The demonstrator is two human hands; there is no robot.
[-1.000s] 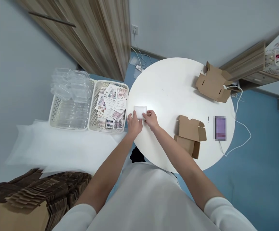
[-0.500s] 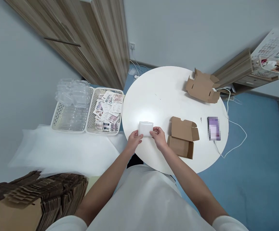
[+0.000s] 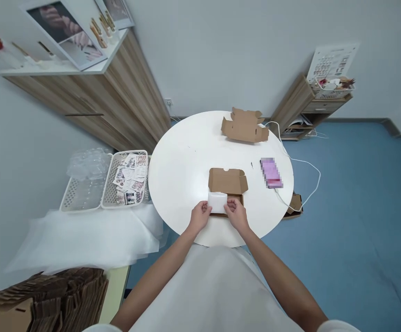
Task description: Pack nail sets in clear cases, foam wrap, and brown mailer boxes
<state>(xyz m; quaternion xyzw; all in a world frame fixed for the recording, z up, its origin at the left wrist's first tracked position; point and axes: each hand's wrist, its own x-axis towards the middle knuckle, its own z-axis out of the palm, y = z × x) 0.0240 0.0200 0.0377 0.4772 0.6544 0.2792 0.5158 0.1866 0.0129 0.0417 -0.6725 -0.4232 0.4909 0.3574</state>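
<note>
A small white foam-wrapped packet (image 3: 217,203) is pinched between my two hands, over the open cardboard box (image 3: 227,180) on the round white table. My left hand (image 3: 200,216) grips the packet's left edge, fingers closed. On the opposite edge my right hand (image 3: 236,214) is closed too, over the box's right part. The packet hides much of the box's inside, so I cannot tell whether it touches the bottom. The box lid stands open away from me, with its side flap out to the right.
An unfolded cardboard box (image 3: 244,125) lies at the table's far side. A phone (image 3: 271,173) with a white cable is at the right. Left of the table stand a basket of printed cards (image 3: 127,180), clear plastic trays (image 3: 87,166), white foam sheets (image 3: 92,235) and stacked flat cardboard (image 3: 65,295).
Both hands have carried the white packet rightward from the bare tabletop to over the open box. My view has turned and shifted to the right.
</note>
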